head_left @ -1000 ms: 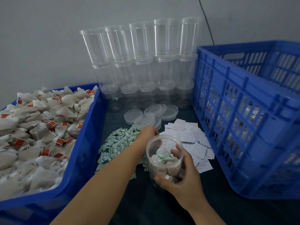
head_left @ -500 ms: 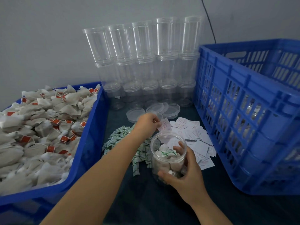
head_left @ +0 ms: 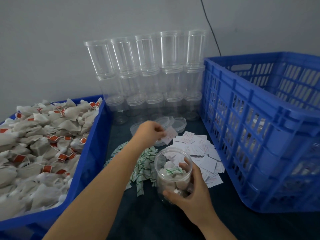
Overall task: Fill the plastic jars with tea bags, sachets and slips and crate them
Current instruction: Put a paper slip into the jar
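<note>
- Our left hand (head_left: 152,131) pinches one paper slip (head_left: 169,136) up in the air, above the pile of slips (head_left: 199,153) on the desk (head_left: 155,219). The slip is thin and light. If our pinch is loose, it could flutter down and land on the desk or among the green sachets (head_left: 140,163).
- Two slips might be stuck together. We cannot tell from here if we hold just one. Then the jar would get too many.
- Our right hand (head_left: 192,187) grips the open plastic jar (head_left: 173,174), which stands on the desk near us, between the sachets and the slips. The jar holds tea bags with one green sachet (head_left: 173,170) on top. Our fingers (head_left: 186,164) curl over the rim, so they may block the way when the slip comes in.
- The jar looks pretty full. The slip could stick up over the rim and get bent when a lid (head_left: 180,122) goes on.
- If we tip the jar too far toward the slip, the sachet on top could slide out.
- Our left arm crosses over the sachets. A low swing back could sweep some of them about.
- The empty jars (head_left: 147,75) are stacked high against the wall, just behind the lids. A bump when we reach for a lid could knock the stack over.
- The big blue crate (head_left: 259,118) stands close on our right. We could knock the jar on its wall when we lift it in.
- The tray of tea bags (head_left: 43,144) is heaped up on our left, so bags near the edge could spill.
</note>
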`<state>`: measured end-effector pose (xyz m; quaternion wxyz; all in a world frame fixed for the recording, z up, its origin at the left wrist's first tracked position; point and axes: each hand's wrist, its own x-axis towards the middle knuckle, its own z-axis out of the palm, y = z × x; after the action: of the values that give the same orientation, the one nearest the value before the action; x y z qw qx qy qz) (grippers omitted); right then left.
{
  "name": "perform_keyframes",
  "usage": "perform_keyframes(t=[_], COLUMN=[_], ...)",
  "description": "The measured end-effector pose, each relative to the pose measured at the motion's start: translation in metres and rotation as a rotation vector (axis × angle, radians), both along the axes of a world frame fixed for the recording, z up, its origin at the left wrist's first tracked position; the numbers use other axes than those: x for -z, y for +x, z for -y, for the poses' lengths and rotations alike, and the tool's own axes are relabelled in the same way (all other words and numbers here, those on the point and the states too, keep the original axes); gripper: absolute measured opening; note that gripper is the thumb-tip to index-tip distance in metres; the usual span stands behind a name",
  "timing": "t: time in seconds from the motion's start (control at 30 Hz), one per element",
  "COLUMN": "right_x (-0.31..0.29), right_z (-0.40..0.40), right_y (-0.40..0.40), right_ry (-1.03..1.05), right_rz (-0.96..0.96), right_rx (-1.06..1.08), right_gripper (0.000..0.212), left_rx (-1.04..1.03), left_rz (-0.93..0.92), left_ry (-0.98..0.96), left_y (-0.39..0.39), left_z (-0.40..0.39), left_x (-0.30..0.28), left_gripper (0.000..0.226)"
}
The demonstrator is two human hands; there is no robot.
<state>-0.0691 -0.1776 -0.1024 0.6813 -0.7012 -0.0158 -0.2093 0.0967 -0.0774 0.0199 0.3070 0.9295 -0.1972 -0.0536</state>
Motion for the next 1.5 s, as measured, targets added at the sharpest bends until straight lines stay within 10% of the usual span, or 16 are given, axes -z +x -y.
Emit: perform_keyframes(t=[0.3,1.13,1.33,1.5], right_x=[-0.006,-0.007,-0.018,-0.082], right_z=[0.001,-0.001,0.004,0.019], right_y=[-0.003,-0.006,-0.014,-0.014], right_ry=[0.054,-0.107,-0.227,-0.589], right_rz=[-0.034,-0.044,-0.153,-0.225], right_rx=[-0.064,-0.053,-0.052,-0.023], right_gripper=[0.09,0.09,0.114,0.117], left_rx=[0.34,0.441,0.291,0.162], left_rz=[-0.109,0.259,0.397,0.084], left_ry=[0.224,0.677,0.207,-0.241], left_y=[-0.055,-0.086,-0.09,-0.098], left_z=[-0.036,-0.008,-0.031,-0.067], left_x=[-0.09,-0.043,-0.051,-0.024], left_gripper=[0.01,0.023,0.045,0.109])
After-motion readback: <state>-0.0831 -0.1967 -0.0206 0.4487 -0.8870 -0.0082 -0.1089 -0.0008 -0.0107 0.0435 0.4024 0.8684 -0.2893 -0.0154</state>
